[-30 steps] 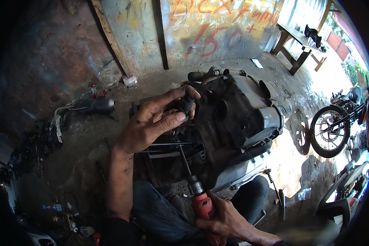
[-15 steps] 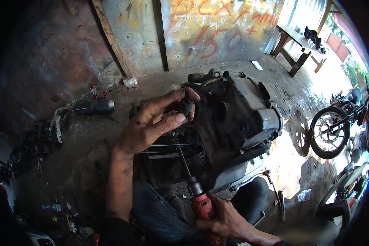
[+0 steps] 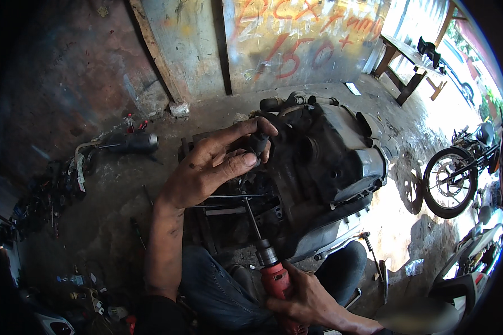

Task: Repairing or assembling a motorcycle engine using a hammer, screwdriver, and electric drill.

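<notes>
My left hand (image 3: 207, 170) is raised over the near left part of a dark engine (image 3: 341, 159). Its thumb and fingers pinch a small black cylindrical part (image 3: 259, 143). Below, my right hand (image 3: 310, 298) is wrapped round the red body of a power drill (image 3: 275, 280). From the drill's metal chuck (image 3: 266, 254) a long thin shaft (image 3: 251, 218) points away from me, up into the engine's frame. A thin metal rod (image 3: 229, 196) crosses close to the shaft's tip. Whether the tip touches anything, I cannot tell.
A black exhaust muffler (image 3: 131, 143) lies on the floor to the left, with a heap of dark parts (image 3: 44, 195) nearby. A motorcycle wheel (image 3: 450, 181) stands at the right. There is a wooden bench (image 3: 405, 56) at the far right, and a metal wall (image 3: 302, 44) behind the engine.
The whole scene has shifted slightly to the right in view. Both hands keep their holds, and the drill and the black part stay nearly where they were.
</notes>
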`<state>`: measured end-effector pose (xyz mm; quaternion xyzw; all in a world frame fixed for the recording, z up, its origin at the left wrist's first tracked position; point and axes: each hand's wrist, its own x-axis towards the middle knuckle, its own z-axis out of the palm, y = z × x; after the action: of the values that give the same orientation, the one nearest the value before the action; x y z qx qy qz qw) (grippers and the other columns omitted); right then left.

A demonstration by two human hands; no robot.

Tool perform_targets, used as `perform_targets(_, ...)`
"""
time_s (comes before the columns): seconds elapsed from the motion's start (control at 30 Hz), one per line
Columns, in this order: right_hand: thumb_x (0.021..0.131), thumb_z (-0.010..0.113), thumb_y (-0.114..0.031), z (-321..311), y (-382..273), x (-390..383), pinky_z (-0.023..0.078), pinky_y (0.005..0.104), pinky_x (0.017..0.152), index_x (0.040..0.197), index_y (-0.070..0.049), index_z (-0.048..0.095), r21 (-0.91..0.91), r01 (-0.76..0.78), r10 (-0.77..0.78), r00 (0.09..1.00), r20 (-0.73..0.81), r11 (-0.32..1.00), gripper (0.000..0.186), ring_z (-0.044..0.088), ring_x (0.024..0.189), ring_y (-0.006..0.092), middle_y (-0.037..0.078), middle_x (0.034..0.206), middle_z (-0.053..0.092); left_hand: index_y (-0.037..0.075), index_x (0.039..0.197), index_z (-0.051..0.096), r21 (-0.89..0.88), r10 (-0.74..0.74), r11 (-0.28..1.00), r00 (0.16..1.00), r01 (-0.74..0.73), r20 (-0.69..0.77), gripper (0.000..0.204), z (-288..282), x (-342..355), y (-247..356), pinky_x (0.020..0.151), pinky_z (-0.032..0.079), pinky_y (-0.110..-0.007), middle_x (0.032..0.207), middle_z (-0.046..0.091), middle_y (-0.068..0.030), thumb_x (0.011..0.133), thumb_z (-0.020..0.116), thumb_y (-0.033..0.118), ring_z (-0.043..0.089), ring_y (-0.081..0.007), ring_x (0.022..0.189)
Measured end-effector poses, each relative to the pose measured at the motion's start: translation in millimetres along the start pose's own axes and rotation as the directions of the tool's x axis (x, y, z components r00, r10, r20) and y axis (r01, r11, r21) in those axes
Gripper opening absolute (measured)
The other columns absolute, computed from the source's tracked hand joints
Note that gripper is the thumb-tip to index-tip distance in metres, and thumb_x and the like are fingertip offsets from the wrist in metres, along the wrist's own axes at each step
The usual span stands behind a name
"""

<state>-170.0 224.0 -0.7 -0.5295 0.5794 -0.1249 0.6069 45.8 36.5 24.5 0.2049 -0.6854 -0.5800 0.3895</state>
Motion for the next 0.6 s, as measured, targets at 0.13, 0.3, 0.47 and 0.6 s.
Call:
perform_targets(0.13,0.072,0.078,-0.026,0.9,-0.4,-0.9,0.055,0.0402,0.083,0.123,0.002,0.056,-0.001,0.035,-0.035,0.999,-0.008,0.999,0.063,0.07,0.084,0.0276,0.018,0.091,0.071,-0.003,0.137,0.047,0.02,0.018,1.0,1.0,-0.018,0.001,0.044,-0.3,1.0,0.2,0.103,0.039,-0.034,0.113,0.058,-0.0101,0.098,0.057,0.013,0.055,-0.0171,0.109)
perform_targets(0.3,0.072,0.079,-0.026,1.5,0.8,-0.6,0.055,0.0401,0.083,0.123,0.002,0.055,0.002,0.038,-0.038,0.999,-0.013,0.999,0.063,0.07,0.084,0.0274,0.018,0.091,0.07,-0.003,0.136,0.048,0.018,0.032,0.999,0.999,-0.032,0.007,0.043,-0.8,1.1,0.1,0.103,0.04,-0.035,0.112,0.058,-0.0099,0.098,0.057,0.014,0.055,-0.0169,0.109)
perform_targets(0.47,0.072,0.079,-0.027,1.8,0.7,-0.3,0.055,0.0403,0.084,0.125,0.002,0.055,-0.006,0.026,-0.026,0.999,-0.018,1.0,0.064,0.07,0.084,0.0279,0.018,0.092,0.071,-0.003,0.136,0.048,0.011,0.035,0.999,0.999,-0.035,0.011,0.043,-0.4,0.9,0.0,0.103,0.039,-0.034,0.112,0.058,-0.01,0.098,0.057,0.014,0.055,-0.0169,0.109)
perform_targets(0.6,0.074,0.079,-0.027,1.9,-0.2,-0.4,0.056,0.0401,0.085,0.125,0.002,0.055,-0.005,0.023,-0.023,0.999,-0.022,1.0,0.064,0.071,0.085,0.0281,0.019,0.092,0.071,-0.003,0.137,0.047,0.014,0.032,0.999,0.999,-0.032,0.014,0.043,-0.4,1.4,0.4,0.103,0.04,-0.034,0.113,0.058,-0.01,0.099,0.057,0.014,0.055,-0.0169,0.11)
